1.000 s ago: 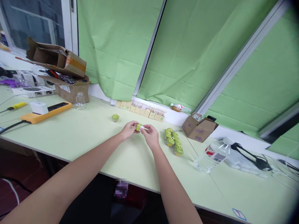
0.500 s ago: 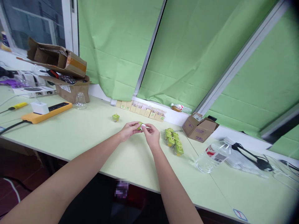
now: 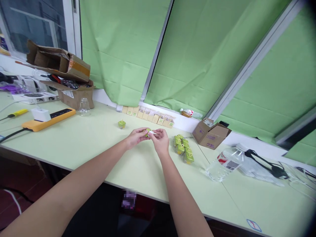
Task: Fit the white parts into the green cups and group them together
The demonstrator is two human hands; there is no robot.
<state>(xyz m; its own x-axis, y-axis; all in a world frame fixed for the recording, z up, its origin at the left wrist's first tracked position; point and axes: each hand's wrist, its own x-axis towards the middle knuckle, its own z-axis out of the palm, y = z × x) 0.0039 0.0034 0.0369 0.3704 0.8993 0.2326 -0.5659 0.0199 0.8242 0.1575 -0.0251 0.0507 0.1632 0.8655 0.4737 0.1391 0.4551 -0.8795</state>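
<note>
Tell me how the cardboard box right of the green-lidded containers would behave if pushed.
The cardboard box would probably slide rather than roll, given its flat sides. Its top appears open and its walls thin, so it would likely dent under a hard squeeze. Its inside is hidden, so weight is unclear.

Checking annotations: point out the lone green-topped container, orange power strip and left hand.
Green-topped container (image 3: 121, 124): head view, on its lid.
Power strip (image 3: 54, 120): head view, front side of casing.
Left hand (image 3: 134, 138): head view, middle of hand.
</note>
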